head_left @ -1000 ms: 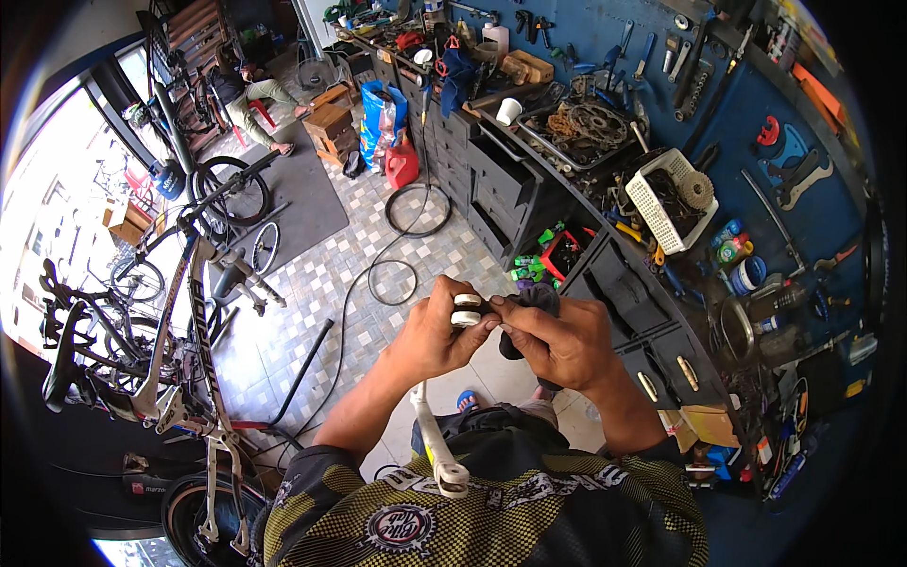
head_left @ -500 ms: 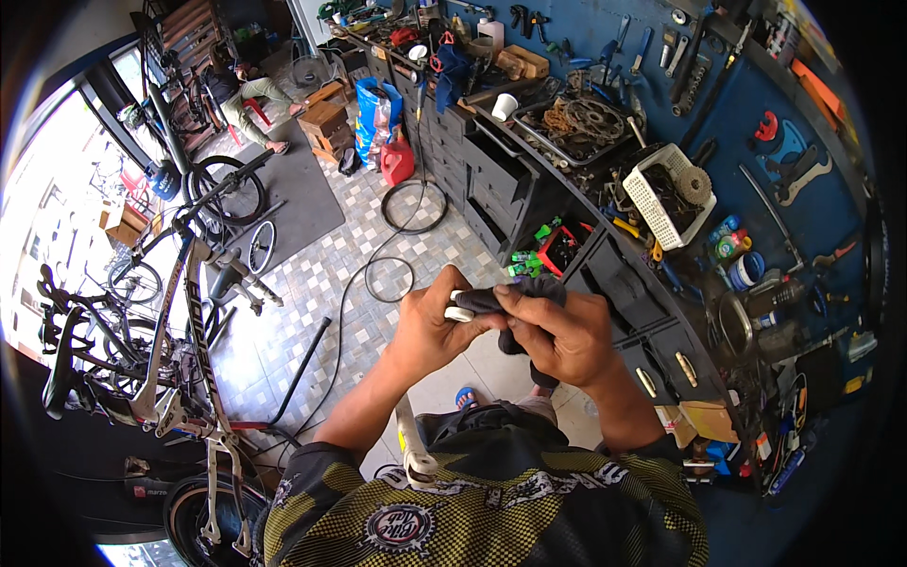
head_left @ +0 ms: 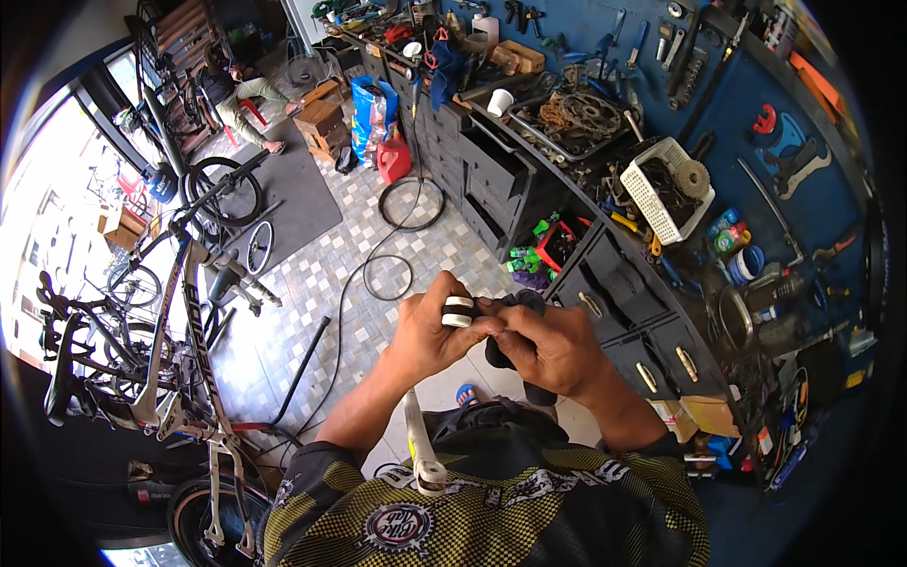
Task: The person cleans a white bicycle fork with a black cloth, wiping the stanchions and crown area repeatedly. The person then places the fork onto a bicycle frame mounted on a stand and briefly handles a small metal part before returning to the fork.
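My left hand (head_left: 422, 333) is closed round a white bicycle frame part whose end shows as two pale rounded tabs (head_left: 457, 313) with a dark gap between them. A white arm (head_left: 422, 442) with a slotted end slants below that hand, in front of my shirt; it seems to belong to the same part, though my hand hides the join. My right hand (head_left: 559, 352) pinches a bunched black cloth (head_left: 503, 353) against the right side of the tabs. Both hands meet at chest height, thumbs nearly touching. Part of the cloth hangs below my right fingers.
A mountain bike frame (head_left: 194, 331) stands at the left. Dark drawers (head_left: 491, 165), some pulled out, line the right under a bench with a white basket (head_left: 667, 189) of parts. A black hose (head_left: 364, 269) loops across the tiled floor. A person (head_left: 241, 99) sits far back.
The black cloth has shifted right and down, away from between the white tabs, which now show more fully. My right hand has lowered slightly; the left keeps its hold.
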### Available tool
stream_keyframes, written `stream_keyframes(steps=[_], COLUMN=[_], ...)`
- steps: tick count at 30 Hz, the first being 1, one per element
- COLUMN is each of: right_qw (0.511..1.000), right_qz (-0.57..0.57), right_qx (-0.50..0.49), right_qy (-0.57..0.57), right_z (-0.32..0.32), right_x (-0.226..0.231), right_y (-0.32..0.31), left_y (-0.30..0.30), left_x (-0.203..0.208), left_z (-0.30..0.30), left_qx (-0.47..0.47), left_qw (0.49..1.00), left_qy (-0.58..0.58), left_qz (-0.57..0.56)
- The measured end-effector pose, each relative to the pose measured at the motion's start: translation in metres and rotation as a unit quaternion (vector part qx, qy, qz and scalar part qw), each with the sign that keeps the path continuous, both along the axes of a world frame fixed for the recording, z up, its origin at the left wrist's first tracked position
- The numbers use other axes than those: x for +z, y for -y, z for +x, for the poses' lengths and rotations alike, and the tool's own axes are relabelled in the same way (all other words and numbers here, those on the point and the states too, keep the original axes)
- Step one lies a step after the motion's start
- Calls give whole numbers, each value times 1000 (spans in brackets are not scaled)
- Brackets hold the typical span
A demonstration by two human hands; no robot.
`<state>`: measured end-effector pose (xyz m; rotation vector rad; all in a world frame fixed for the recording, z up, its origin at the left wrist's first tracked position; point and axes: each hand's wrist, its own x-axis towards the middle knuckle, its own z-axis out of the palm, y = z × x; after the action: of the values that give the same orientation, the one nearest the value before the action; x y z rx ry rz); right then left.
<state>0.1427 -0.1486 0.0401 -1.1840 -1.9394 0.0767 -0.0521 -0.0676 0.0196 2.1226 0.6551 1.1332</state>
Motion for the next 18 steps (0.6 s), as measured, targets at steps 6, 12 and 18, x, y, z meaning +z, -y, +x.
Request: stream_keyframes(steps=[6, 12, 18], right_qw=[993, 996, 1000], right_qz=[109, 77, 15], right_qx=[-25, -42, -17], right_qy=[-40, -32, 9], right_z=[-7, -10, 7], right_x=[-4, -6, 4], right_y=[-7, -10, -9], left_y=[4, 4, -3], left_x=[-1, -2, -1], left_z=[9, 17, 14], left_qx=[26, 57, 28], left_qw=[998, 995, 996], left_qy=[46, 82, 68], left_qz=[-21, -30, -56])
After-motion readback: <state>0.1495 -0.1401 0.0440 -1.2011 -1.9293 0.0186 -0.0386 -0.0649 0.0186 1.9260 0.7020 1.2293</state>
